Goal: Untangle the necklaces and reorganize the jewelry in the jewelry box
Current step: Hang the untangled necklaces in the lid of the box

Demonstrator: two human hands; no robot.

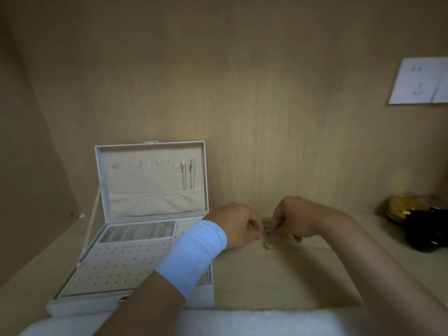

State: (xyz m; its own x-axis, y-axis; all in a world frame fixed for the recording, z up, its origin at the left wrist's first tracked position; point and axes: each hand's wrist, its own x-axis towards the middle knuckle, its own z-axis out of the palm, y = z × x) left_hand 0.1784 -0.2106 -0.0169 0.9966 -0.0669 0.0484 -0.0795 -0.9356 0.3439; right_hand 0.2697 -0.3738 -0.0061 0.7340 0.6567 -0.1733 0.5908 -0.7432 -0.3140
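Cloth (242, 321), white and soft, lies along the near edge of the tabletop (278, 282). Over it the left forearm reaches in, a pale blue wristband (194, 253) round the wrist, crossing the near right corner of the open jewelry box (72, 301) on the left.

Farther in, at mid-table, the left hand (235, 226) and right hand (293, 219) meet. Each has its fingers curled and its fingertips pinched on a fine gold chain (303, 249). The bit between the fingertips is too small and blurred to tell whether it is a knot or a clasp. The loose length of the chain trails right along the wood, just nearer than the right hand.

In the box, the punched earring panel (116, 265) and the ring rolls (138, 232) look bare. On the upright lid (152, 180), two necklaces (188, 175) hang from the rightmost hooks, with the other hooks free. So I judge the task partly done: two chains are sorted, this one is being worked, and hanging it is left.

Bare wood lies nearer than the hands and to their right. A dark cup (426, 229) and a container of something yellow (400, 209) stand at the far right. The box hems in the left, and the wooden back wall (242, 93) rises just beyond the hands, with a socket plate (421, 80) high on the right.
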